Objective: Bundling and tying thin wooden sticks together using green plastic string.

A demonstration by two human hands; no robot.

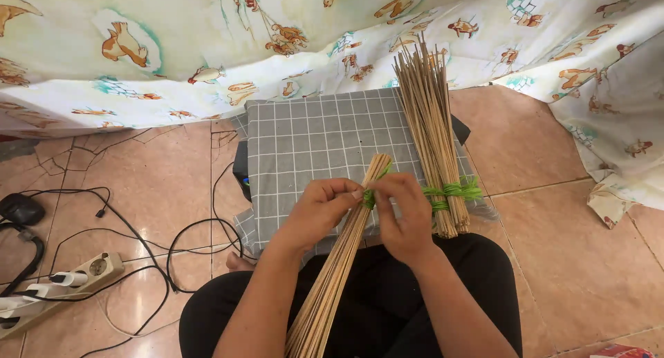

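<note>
Between hands — stick bundle; left hand, right hand both pinching green tie

Two stick bundles, one checked cushion, one power strip.

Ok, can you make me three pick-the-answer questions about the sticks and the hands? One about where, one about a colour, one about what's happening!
1. Where does the second bundle of sticks lie?
A. on the checked grey cloth
B. on the power strip
C. in a basket

2. What colour is the string around the held bundle?
A. red
B. green
C. blue

3. What are the left hand and right hand doing?
A. resting on the floor
B. holding a cup
C. both pinching the string at the bundle

Answers: 1 A, it rests on the cloth; 2 B, the wrap is bright green; 3 C, the fingers of both meet at the wrap.
</note>
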